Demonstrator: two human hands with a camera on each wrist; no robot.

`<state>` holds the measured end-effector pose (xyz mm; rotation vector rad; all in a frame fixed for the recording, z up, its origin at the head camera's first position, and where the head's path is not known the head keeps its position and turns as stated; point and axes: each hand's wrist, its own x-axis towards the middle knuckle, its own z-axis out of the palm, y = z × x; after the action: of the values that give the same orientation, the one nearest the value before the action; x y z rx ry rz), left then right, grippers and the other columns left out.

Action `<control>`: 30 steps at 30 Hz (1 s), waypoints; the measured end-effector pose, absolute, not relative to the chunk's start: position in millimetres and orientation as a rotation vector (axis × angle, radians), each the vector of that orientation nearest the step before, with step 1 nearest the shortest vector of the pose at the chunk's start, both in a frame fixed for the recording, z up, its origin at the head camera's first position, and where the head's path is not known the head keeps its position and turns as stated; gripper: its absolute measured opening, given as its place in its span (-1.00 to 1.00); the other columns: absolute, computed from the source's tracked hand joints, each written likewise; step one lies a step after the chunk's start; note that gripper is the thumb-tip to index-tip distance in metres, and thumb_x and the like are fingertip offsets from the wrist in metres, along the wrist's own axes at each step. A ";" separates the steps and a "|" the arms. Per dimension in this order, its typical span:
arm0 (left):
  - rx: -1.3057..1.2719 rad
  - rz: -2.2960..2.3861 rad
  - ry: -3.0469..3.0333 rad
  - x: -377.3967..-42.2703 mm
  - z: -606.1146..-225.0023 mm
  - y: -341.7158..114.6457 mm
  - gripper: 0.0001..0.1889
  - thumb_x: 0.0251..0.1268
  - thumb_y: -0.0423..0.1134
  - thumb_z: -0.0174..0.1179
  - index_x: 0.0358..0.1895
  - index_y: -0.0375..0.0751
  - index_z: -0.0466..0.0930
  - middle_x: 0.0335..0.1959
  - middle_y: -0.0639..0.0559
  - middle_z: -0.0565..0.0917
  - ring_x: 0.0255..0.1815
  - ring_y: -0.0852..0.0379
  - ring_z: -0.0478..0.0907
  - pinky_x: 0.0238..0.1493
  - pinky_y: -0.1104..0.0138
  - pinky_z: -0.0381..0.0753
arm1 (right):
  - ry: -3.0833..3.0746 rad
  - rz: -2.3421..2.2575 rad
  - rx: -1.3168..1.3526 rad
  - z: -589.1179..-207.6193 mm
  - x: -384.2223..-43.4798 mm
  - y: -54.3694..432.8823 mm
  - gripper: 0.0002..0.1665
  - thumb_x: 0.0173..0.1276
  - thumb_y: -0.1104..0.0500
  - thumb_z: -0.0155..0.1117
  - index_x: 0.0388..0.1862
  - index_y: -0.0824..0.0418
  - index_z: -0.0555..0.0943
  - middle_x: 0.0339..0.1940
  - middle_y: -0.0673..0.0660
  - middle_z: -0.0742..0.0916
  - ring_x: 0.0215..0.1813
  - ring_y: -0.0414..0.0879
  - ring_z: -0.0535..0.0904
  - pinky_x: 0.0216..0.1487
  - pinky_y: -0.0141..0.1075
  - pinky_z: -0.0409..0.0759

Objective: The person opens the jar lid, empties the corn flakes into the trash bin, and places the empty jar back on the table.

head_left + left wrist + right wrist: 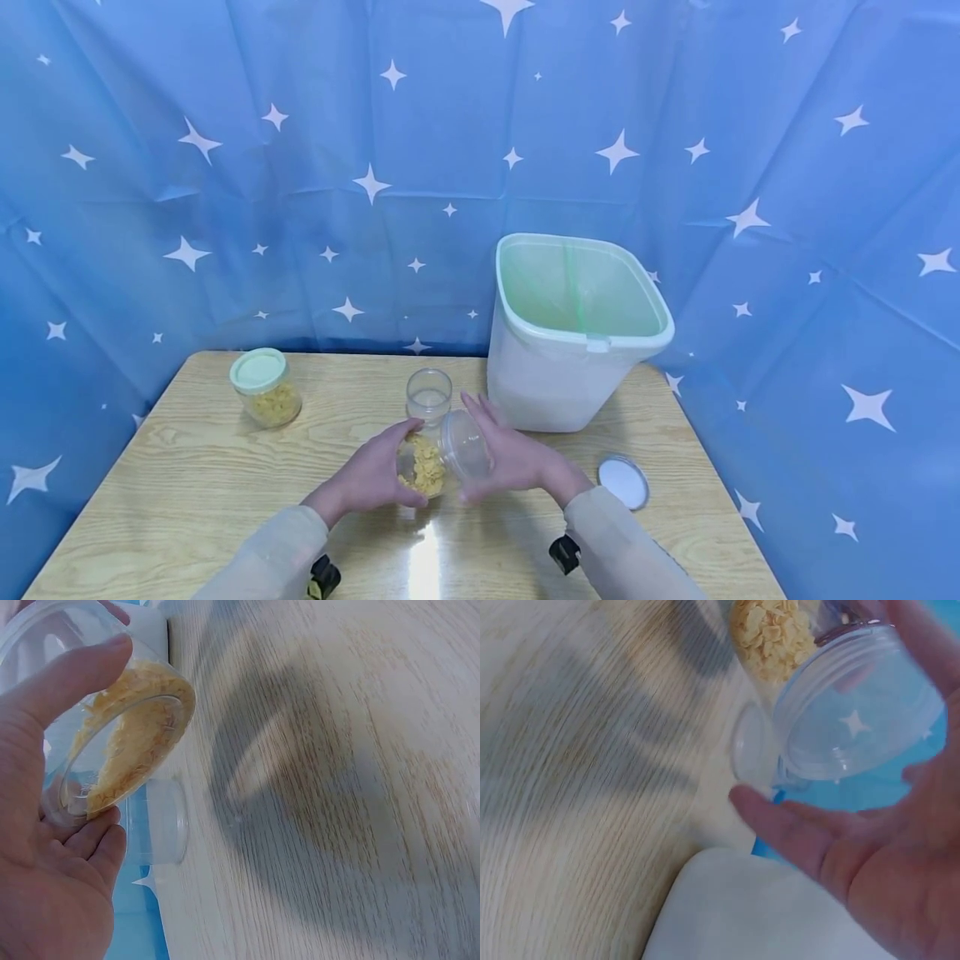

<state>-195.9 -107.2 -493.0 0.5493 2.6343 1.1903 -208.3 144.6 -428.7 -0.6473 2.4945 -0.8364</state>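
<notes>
My left hand [378, 471] grips a clear jar [161, 649] of pale yellow flakes [427, 467], thumb on one side and fingers on the other. The jar is tipped over on its side above the table, with its base towards the left wrist camera. Its threaded rim [799, 690] faces my right hand [517, 458]. That hand is spread around the rim end, its fingers extended and thumb apart. A clear empty-looking container [429, 392] stands just behind the jar. Right of my right wrist, a round white lid [622, 482] lies on the table.
A large white bin [547, 375] with a green-tinted inside stands at the back right, close beyond my right hand. At the back left is a jar with a mint-green lid [258, 371] and yellow contents. A blue star-patterned curtain [442, 275] hangs behind the wooden table [180, 492].
</notes>
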 end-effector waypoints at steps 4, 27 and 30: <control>0.537 1.193 2.638 -196.2 -493.2 -107.3 0.20 -0.39 -0.02 0.63 0.49 -0.16 0.15 0.43 -0.09 0.37 0.43 -0.14 0.32 0.43 -0.09 0.29 | 2.592 -0.792 -0.423 -427.9 -207.7 142.3 0.12 0.34 -0.48 -0.08 0.61 0.13 -0.13 0.62 0.21 0.07 0.60 0.18 0.04 0.54 0.08 0.14; 0.561 1.149 2.650 -194.0 -489.5 -106.6 0.19 -0.39 -0.05 0.63 0.48 -0.16 0.16 0.42 -0.11 0.38 0.39 -0.16 0.36 0.39 -0.10 0.34 | 2.411 -0.880 -0.446 -429.7 -209.3 137.2 0.08 0.14 -0.46 0.22 0.43 0.18 0.21 0.25 0.19 0.56 0.23 0.05 0.52 0.20 0.03 0.54; 0.570 1.145 2.648 -193.8 -489.8 -107.4 0.19 -0.40 -0.05 0.63 0.47 -0.17 0.16 0.40 -0.12 0.40 0.36 -0.16 0.39 0.37 -0.11 0.37 | 2.378 -0.966 -0.574 -432.6 -212.8 138.7 0.07 0.07 -0.31 0.40 0.41 0.15 0.20 0.22 0.14 0.55 0.21 0.00 0.52 0.20 -0.03 0.54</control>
<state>-193.8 -107.4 -489.8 0.5700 2.6482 1.1449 -212.8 138.7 -432.6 -0.5736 2.3779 -0.9665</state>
